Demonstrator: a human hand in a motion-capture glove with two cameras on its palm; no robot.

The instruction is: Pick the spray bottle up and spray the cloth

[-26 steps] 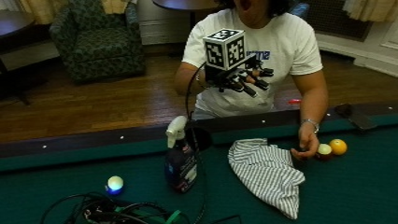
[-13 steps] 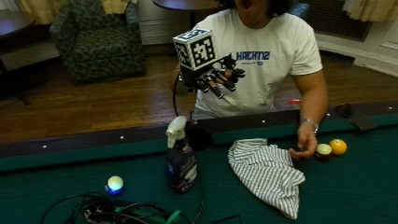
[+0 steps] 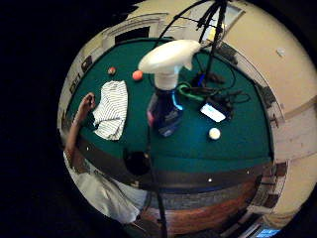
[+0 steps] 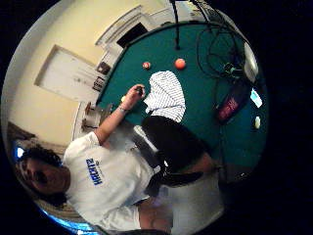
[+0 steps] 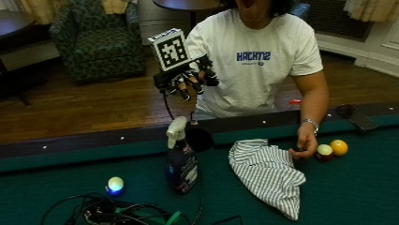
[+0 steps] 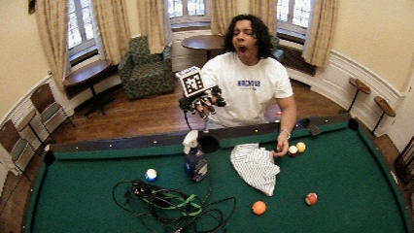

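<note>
A dark blue spray bottle [image 5: 181, 164] with a white trigger head stands upright on the green felt beside the rail pocket. It is also seen in the wide outside view [image 6: 194, 158], and it looms close in the little finger side palm view [image 3: 166, 94]. My gloved right hand [image 5: 190, 82] hovers in the air above and behind the bottle. Its fingers are loosely curled and hold nothing. A striped cloth [image 5: 268, 173] lies crumpled on the felt to the bottle's right and shows in both palm views [image 3: 111, 109] [image 4: 165, 95]. The bare left hand [image 5: 305, 145] rests at the cloth's far edge.
A white-and-red ball [image 5: 324, 151] and a yellow ball [image 5: 339, 147] sit by the bare hand. A glowing white ball [image 5: 115, 183] and a tangle of cables [image 5: 124, 215] lie left of the bottle. The rail pocket [image 5: 199, 138] is behind it. Two more balls [image 6: 259, 207] [image 6: 311, 198] lie nearer the table's front.
My right hand has moved to the left and slightly down, and now hangs above the spray bottle. Bottle, cloth and bare hand have stayed put.
</note>
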